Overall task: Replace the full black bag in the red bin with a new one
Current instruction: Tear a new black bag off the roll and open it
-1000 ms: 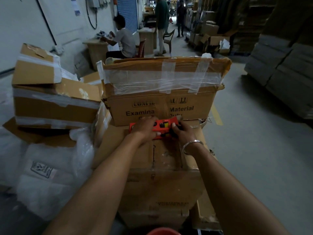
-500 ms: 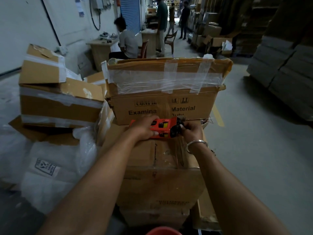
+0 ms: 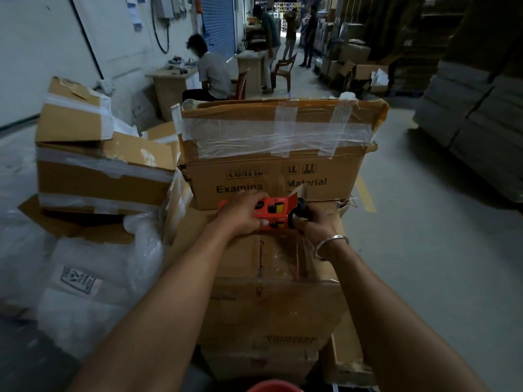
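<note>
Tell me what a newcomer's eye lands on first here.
The small orange carton at centre, gripped by the left hand and right hand over a stack of brown boxes. Behind it stands a taped cardboard box printed "Material". At the bottom edge, a red rim peeks in.

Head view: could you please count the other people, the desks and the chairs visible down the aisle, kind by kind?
Other people: 4
Desks: 2
Chairs: 2
Total: 8
</note>
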`<state>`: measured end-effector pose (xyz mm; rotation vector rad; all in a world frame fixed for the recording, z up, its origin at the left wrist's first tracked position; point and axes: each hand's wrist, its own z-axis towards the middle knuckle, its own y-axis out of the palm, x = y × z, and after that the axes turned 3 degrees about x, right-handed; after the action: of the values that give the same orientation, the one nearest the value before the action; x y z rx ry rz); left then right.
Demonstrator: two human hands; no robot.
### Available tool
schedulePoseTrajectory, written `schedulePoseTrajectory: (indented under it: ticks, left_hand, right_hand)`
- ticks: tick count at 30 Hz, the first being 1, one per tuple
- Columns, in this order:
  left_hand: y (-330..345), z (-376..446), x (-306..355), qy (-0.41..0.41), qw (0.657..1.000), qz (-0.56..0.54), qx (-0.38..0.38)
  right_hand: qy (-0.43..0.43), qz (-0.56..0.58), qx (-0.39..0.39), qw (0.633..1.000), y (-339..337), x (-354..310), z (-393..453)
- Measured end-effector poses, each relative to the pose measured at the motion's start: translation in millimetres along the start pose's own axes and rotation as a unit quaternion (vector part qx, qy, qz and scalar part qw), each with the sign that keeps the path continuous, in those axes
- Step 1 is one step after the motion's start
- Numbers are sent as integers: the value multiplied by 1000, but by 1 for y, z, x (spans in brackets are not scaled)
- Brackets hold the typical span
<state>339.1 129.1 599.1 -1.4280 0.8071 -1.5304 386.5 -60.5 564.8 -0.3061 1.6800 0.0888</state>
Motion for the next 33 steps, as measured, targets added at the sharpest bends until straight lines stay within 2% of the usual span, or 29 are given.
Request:
schedulePoseTrajectory:
  ticks: [3,7,11,13,17,21,24,28,33]
  left_hand:
    - [1,-4,4,5,1000,11,9]
    - [3,-7,8,26,999,9,18]
    - [3,-9,11,39,999,31,15]
    - [6,-12,5,26,999,24,10]
    - [-2,-18,-23,-13,996,82,15]
    - [-3,-21,-29,-25,997,71,-14]
    - [3,-18,-25,-24,997,75,-9]
    - [9,-10,-29,-40,993,113,23]
    - [23,-7,-28,-33,994,99,33]
  right_hand:
    - [11,3,19,1000,6,-3,-1]
    - [28,-21,103,994,7,1,6]
    - [44,-38,127,990,11,4,8]
    - [51,-48,137,988,11,1,4]
    - [59,-53,179,981,-16,6,5]
    - [106,0,157,982,-29,9,11]
    - [89,23,164,982,-23,2,12]
    - [87,-2,227,970,-29,3,9]
    - [121,68,284,949,-41,9,4]
